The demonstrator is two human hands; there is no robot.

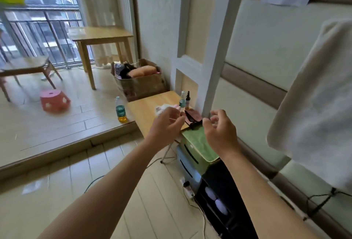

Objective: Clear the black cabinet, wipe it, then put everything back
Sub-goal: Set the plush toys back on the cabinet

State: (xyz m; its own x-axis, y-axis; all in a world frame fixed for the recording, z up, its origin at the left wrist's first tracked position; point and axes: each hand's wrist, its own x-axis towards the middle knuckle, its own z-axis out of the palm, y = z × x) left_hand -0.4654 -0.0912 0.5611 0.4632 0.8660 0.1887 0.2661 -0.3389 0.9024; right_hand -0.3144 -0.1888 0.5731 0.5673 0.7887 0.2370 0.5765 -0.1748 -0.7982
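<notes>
Low at right, against the padded wall: black cabinet [234,191], pale rounded items showing in its front. Next to it, a grey drawer unit [187,166] with a green cloth [200,143] on top. Left hand [167,124] and right hand [219,132] are raised over the small desk [144,109]; fingers loosely curled, gripping nothing visible. Two bottles [182,101] stand on the desk.

a cloth [200,143] lies on the drawer unit [187,168], between the cabinet [217,179] and the low table [146,109].

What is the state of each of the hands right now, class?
Left hand: open, fingers loosely curled, holding nothing.
Right hand: curled at the pink-and-black case; grip cannot be told.
</notes>
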